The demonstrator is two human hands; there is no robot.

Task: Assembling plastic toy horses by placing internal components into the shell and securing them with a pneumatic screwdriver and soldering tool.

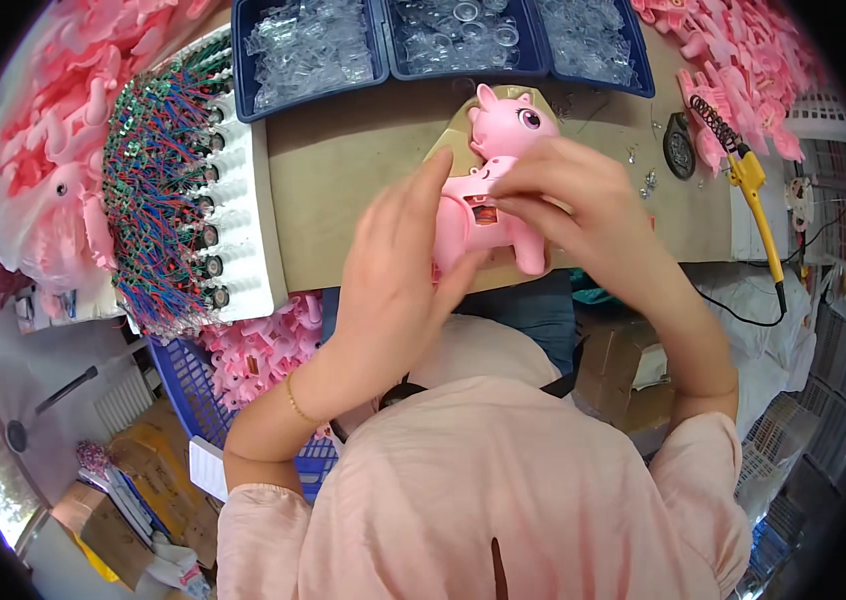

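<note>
near the front edge of the bench (318, 200), mid-span: pink pony figure (511, 236), looks laid on its side, head pointing away, feet right by the edge. left hand (393, 250) cups the rump, thumb along the lower side; blurred, can't tell how firm that grip is. right hand (588, 195) has fingertips bunched at the opening in the body; can't tell if that grip pinches a small part.

handling, my guess: light hollow plastic, stiff shell, smooth so a bit slippery. ears and the thin lip of the opening look like the weak spots. best hold: round the rump or chest, off the opening.

room: open bench on the left up to the white foam tray (256, 200), some on the right too. blue middle bin (473, 73) limits the far side, just past the head. yellow-handled soldering iron (749, 180) far right, keep clear.
</note>
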